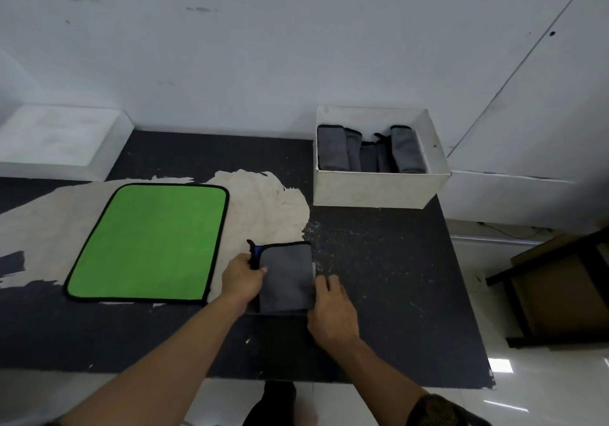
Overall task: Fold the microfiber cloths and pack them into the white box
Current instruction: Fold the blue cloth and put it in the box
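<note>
Two hands square up a folded grey cloth [286, 277] on the tabletop [379, 260].

The left hand [242, 280] pinches the cloth's left edge between thumb and fingers, likely pinning the layers; the right hand [333, 310] rests half-curled at its right edge, gripping nothing clearly. The white box [379, 188], at 1 o'clock, already stands several folded cloths [369, 152] upright. A green cloth [148, 241] lies flat at 9 o'clock, unfolded.

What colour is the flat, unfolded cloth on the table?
Bright green with a black border, clearest in the head view.
</note>
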{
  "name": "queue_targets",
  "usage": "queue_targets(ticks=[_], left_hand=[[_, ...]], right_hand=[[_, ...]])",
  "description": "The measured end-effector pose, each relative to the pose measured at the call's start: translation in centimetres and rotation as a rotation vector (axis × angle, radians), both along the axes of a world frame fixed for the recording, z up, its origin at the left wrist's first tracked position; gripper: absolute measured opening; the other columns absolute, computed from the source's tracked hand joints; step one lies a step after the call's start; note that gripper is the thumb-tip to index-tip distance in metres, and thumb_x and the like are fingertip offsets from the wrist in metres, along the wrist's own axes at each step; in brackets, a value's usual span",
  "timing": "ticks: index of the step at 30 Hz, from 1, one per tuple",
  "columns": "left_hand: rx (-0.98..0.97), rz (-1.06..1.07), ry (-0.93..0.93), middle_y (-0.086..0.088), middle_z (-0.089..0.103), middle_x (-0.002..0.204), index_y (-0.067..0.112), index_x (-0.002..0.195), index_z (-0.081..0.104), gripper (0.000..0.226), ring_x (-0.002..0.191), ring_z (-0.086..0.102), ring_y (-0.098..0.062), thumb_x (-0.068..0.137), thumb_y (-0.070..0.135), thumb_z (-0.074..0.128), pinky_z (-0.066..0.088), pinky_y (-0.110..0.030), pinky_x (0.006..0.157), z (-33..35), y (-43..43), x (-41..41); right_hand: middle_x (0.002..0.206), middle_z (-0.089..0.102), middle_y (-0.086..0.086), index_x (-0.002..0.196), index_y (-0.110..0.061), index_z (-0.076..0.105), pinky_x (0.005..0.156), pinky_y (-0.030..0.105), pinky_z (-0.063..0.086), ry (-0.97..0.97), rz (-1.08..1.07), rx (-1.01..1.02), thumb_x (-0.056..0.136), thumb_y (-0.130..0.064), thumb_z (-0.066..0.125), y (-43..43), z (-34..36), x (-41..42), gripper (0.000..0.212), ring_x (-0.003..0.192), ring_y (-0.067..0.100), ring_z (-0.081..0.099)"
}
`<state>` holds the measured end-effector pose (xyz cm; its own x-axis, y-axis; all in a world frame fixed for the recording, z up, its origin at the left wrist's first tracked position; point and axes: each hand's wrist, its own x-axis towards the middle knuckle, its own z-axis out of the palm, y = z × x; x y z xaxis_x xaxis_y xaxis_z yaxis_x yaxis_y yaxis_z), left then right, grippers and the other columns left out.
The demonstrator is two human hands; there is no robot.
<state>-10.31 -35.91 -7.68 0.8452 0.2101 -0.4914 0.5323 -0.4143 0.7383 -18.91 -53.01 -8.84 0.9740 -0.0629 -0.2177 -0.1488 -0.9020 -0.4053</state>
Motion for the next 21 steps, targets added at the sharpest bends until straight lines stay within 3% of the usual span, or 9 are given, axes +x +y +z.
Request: queue_targets(ticks=[3,8,12,21], left_hand=[[-0.031,-0.039,0.036,-0.015,0.067,0.111,0.007,0.123,0.058,0.044,0.101,0.064,-0.03,0.082,0.004,0.071,0.052,-0.046,0.094,-1.0,1.0,-0.2],[-0.06,-0.283,0.03,-0.007,0.065,0.114,0.024,0.143,0.036,0.079,0.103,0.063,-0.025,0.076,-0.001,0.07,0.054,-0.037,0.088,-1.0,1.8,-0.5],[0.016,-0.263,-0.044,0.004,0.061,0.097,0.027,0.147,0.032,0.081,0.09,0.063,-0.018,0.078,-0.003,0.062,0.05,-0.026,0.072,-0.6,2.3,-0.2],[0.08,-0.281,-0.047,0.001,0.058,0.101,0.017,0.146,0.037,0.079,0.089,0.061,-0.017,0.076,-0.009,0.062,0.046,-0.02,0.072,-0.9,3.4,-1.0]], right_hand=[[0.127,0.04,0.007,0.124,-0.018,0.045,0.082,0.03,0.051,-0.015,0.04,-0.006,0.082,-0.015,0.067,0.0,0.0,0.1,0.047,0.1,0.019,0.052],[0.129,0.036,0.006,0.122,-0.019,0.045,0.083,0.031,0.052,-0.031,0.154,0.011,0.086,-0.012,0.062,-0.2,0.1,0.2,0.041,0.102,0.019,0.05],[0.129,0.037,0.007,0.12,-0.017,0.046,0.081,0.029,0.05,-0.067,0.202,-0.004,0.086,-0.01,0.06,-0.1,0.5,0.6,0.038,0.102,0.019,0.049],[0.136,0.03,0.01,0.128,-0.018,0.042,0.085,0.034,0.051,-0.002,0.284,-0.043,0.086,-0.013,0.06,0.3,0.0,0.6,0.046,0.111,0.024,0.045]])
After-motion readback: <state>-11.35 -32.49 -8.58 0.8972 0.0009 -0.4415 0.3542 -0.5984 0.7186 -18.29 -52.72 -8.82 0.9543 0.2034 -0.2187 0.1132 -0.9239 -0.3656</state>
